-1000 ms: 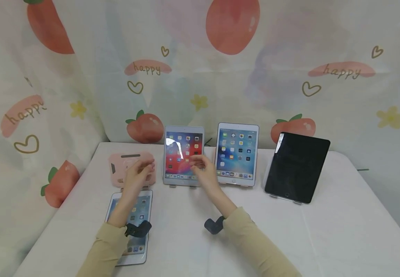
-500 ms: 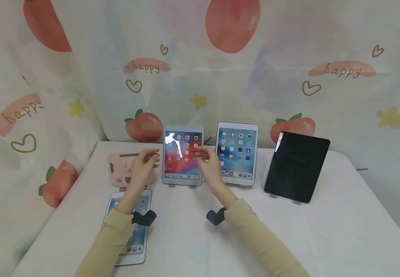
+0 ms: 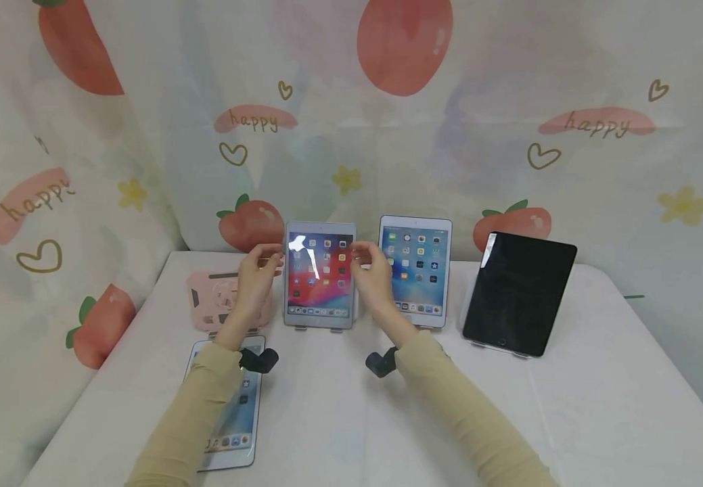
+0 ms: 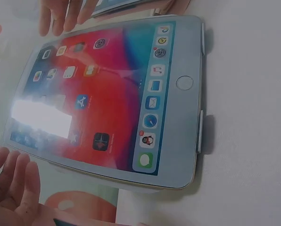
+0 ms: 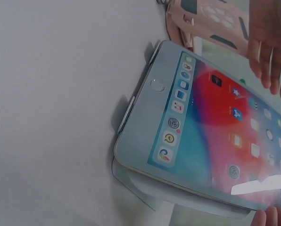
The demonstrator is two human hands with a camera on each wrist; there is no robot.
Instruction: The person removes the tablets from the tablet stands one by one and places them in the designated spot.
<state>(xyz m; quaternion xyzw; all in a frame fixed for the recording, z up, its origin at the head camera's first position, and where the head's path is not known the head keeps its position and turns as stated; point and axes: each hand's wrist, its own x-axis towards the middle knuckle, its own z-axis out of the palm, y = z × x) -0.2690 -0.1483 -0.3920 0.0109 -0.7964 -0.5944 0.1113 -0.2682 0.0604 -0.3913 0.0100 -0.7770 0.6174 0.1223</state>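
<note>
A white tablet (image 3: pixel 321 270) with a red and blue home screen leans on a stand at the back centre. Its lower edge rests on two small lips, clear in the left wrist view. My left hand (image 3: pixel 258 276) is at the tablet's left edge, fingertips close beside the frame. On the opposite side, my right hand (image 3: pixel 375 279) has its fingertips right at the right edge, overlapping it in the head view. The fingers of the left hand (image 5: pixel 270 47) look extended in the right wrist view, and those of the right hand (image 4: pixel 67 16) hang fairly straight in the left wrist view.
A pink stand (image 3: pixel 200 301) stands at the left, with another white tablet (image 3: pixel 229 456) lying before it, partly under my left arm. Right of centre is a propped tablet (image 3: pixel 418 270) with a blue screen. Further right leans a dark-screened black tablet (image 3: pixel 522 291).
Both hands have moved forward and up to the upper sides of the centre tablet. The left hand also shifted right, the right hand slightly right, away from the screen's front. The tablets stay put.
</note>
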